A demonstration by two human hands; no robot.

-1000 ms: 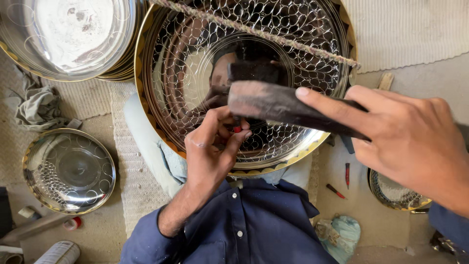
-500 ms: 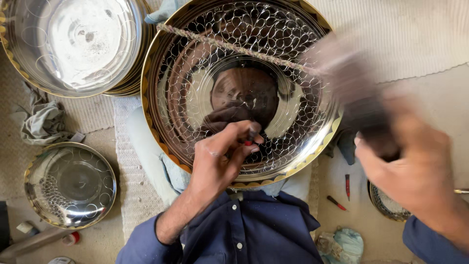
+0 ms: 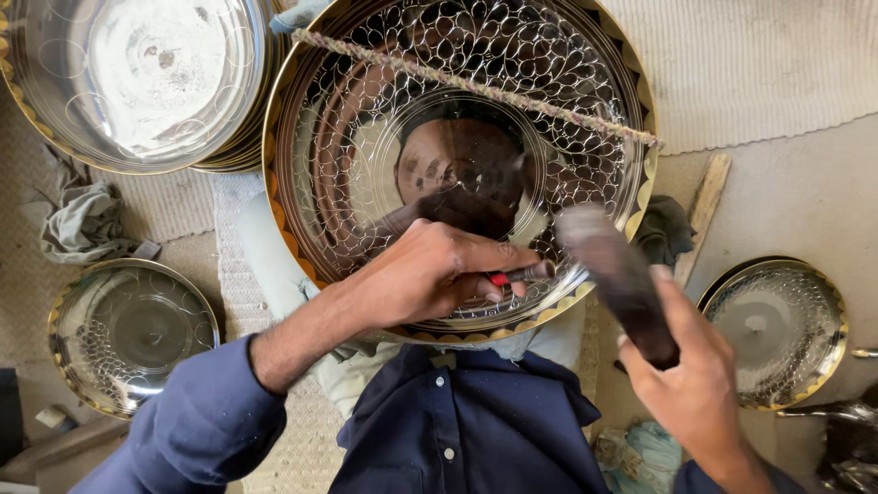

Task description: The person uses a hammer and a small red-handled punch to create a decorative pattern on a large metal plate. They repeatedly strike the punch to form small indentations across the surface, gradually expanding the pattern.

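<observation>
Left hand (image 3: 430, 274) grip pinching thin red-banded punch (image 3: 523, 273) on large engraved gold-rimmed steel plate (image 3: 347, 174); right hand (image 3: 700, 384) fist gripping dark wooden mallet (image 3: 617, 274). Scale pattern covering most of plate; centre disc remaining plain.

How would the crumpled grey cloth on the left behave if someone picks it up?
The crumpled grey cloth would probably hang floppy, since it lies in loose folds. It looks thin, so likely light. It should not roll or slip easily on the woven mat.
</observation>
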